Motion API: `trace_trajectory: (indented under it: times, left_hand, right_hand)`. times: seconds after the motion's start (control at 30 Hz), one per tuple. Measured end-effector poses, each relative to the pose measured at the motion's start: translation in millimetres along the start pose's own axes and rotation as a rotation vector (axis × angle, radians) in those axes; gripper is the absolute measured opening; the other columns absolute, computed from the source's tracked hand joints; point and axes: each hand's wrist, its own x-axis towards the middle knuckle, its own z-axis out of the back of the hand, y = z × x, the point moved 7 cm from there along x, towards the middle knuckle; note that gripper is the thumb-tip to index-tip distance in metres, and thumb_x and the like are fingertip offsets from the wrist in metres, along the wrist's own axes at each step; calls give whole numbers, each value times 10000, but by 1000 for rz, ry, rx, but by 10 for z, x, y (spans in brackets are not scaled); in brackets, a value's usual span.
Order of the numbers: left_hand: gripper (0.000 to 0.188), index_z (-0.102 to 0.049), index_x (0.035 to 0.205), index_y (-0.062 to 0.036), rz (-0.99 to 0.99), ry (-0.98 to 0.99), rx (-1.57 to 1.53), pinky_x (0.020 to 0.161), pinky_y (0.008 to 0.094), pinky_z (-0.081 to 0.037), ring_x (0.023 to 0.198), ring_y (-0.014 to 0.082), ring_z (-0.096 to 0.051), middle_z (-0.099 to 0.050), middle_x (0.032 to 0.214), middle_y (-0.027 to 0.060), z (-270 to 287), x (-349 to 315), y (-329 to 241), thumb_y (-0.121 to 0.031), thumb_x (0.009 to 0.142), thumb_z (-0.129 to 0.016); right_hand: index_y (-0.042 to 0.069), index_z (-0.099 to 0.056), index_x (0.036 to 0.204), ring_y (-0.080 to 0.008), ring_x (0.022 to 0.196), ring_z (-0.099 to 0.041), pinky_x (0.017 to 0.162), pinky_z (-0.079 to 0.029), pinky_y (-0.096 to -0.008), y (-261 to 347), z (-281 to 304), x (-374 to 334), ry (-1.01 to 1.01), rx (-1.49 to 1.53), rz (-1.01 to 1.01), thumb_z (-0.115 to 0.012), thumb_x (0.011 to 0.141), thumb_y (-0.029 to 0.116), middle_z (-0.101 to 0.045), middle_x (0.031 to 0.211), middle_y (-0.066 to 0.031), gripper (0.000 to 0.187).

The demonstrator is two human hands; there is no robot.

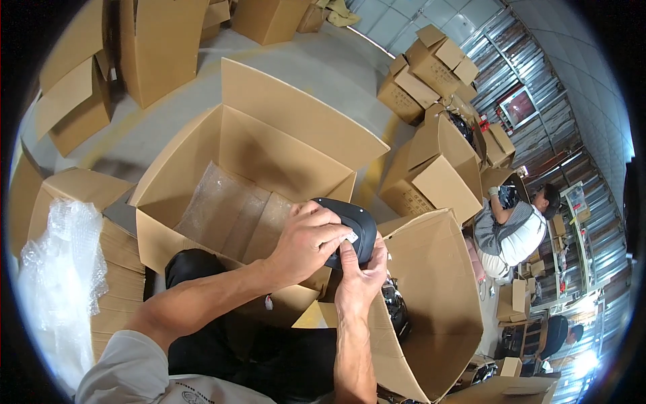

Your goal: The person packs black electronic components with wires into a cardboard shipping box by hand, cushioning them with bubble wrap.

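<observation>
A black, rounded, shell-like item (365, 225) with small pale dots near its edge is up in front of me, over the near right corner of the large open carton (176, 232). My right hand (360, 279) grips it from the near side, thumb on top. Curled over its left side, my left hand (306, 236) has thumb and forefinger at a small whitish piece (352, 236), like a label, on its face. Both hands are closed, and what lies under the left fingers is hidden. Inside the large carton lies clear bubble wrap (225, 209).
Right of my knees an open carton (437, 283) holds dark glossy items (396, 306). Bubble wrap (60, 269) heaps over a carton at left. More cartons (161, 47) stand at the back left and right. A person (511, 232) works with a dark item at right; another (555, 337) is further off.
</observation>
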Motion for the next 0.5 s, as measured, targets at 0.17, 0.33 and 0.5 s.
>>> trace_trajectory:
  times: [0.17,0.33,0.5]
  left_hand:
    - [116,-750,890,-107,4,-13,-21,850,395,-392,897,226,-562,-663,894,7,-66,-39,47,-93,780,-719]
    - [107,-734,899,-104,32,3,-51,853,399,-383,905,233,-559,-659,900,12,-71,-48,65,-83,801,-697]
    - [109,-718,924,-103,70,30,-83,860,404,-380,923,245,-556,-653,908,18,-93,-59,95,-80,825,-680]
  right_hand:
    - [-43,-514,1292,-149,1036,-594,943,-478,-294,21,-13,-15,-18,-20,-11,-706,897,29,-615,1166,-84,445]
    - [-44,-520,1288,-148,1035,-594,941,-477,-293,-4,-8,-23,-17,-25,-3,-711,898,36,-617,1165,-85,442]
    - [-39,-531,1274,-141,1014,-596,927,-478,-281,-4,-17,-20,-23,-44,19,-713,892,19,-621,1139,-73,427]
